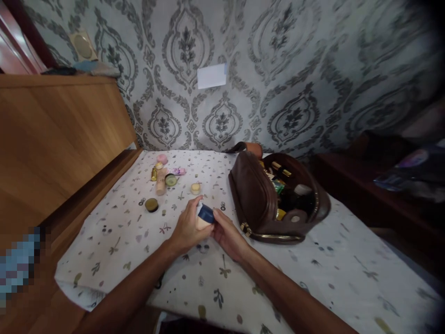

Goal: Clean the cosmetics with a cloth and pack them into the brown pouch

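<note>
Between my two hands is a small jar with a dark blue lid and a pale body (206,215). My left hand (187,226) is closed around its left side. Fingers of my right hand (228,233) grip it from the right, near the lid, and partly hide it. Just beyond the hands lies a small round cream-coloured pot (195,188). To the right stands a brown leather bag (255,192), unzipped, with several cosmetics inside, among them a gold tube (281,169).
Left of the hands are a dark-rimmed round container (151,205), an open-looking green one (170,180), a beige bottle (160,185), a gold bottle (154,174), a pink tube (179,171) and a pink round item (162,159). A wooden cabinet (62,120) borders the patterned tablecloth (139,250).
</note>
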The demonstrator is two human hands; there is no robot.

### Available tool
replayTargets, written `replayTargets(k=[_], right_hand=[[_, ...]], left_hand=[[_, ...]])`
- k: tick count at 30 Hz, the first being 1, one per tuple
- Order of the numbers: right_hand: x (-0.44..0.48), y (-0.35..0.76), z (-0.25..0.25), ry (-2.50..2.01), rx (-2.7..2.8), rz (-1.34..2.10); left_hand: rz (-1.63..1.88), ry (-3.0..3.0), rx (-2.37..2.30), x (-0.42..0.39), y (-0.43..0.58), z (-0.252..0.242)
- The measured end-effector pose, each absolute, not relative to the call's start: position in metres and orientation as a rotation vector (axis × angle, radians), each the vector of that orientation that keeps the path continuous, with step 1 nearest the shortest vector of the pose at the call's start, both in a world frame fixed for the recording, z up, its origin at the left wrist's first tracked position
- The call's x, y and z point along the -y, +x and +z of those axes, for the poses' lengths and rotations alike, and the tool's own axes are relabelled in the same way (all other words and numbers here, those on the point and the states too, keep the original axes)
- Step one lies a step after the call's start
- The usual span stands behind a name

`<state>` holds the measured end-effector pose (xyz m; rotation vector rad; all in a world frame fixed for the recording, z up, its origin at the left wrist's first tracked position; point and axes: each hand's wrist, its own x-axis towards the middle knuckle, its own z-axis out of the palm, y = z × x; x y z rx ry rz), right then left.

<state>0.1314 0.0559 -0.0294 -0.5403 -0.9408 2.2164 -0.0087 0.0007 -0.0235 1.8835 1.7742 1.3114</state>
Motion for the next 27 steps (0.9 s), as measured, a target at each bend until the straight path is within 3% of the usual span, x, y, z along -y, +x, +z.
replayTargets(k=[18,27], right_hand=[[-0.059,0.13,-0.045,-0.57,1.026,2.208],[-0.061,0.133,-0.037,-0.538,0.998,2.152]], left_hand=[[1.251,2.444,-1.666,0.0,-0.015,-0.029],[1.223,2.139,-1.829,-0.002,-0.014,-0.035]])
